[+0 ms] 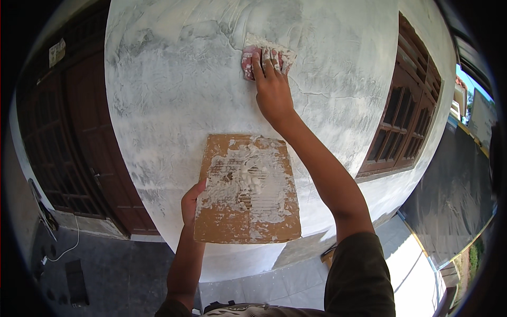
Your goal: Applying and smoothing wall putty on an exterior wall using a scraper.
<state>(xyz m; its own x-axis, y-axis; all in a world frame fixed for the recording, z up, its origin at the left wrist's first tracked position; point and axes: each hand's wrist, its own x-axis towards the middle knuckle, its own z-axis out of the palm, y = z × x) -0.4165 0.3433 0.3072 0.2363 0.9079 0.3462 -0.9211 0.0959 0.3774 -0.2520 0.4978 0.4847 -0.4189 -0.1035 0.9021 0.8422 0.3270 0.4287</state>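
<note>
My right hand (pixel 273 87) is raised to the wall (pixel 174 90), its fingers pressed over a flat red scraper (pixel 248 64) smeared with white putty. The scraper's edge lies against the wall, which is patchy grey and white with ridged streaks. Lower down, my left hand (pixel 192 199) holds a piece of brown cardboard (pixel 211 227) by its left side. Its thumb shows at the edge, while the other fingers are hidden behind. White putty (pixel 252 179) is spread over the middle of the cardboard, where torn spots bare the ribbed layer.
A brown wooden door (pixel 100 142) stands to the left and a brown shuttered window (pixel 404 116) to the right. On the dark floor at the lower left lie a white cable (pixel 74 245) and a dark flat object (pixel 77 282). A dark sheet (pixel 449 195) hangs at the far right.
</note>
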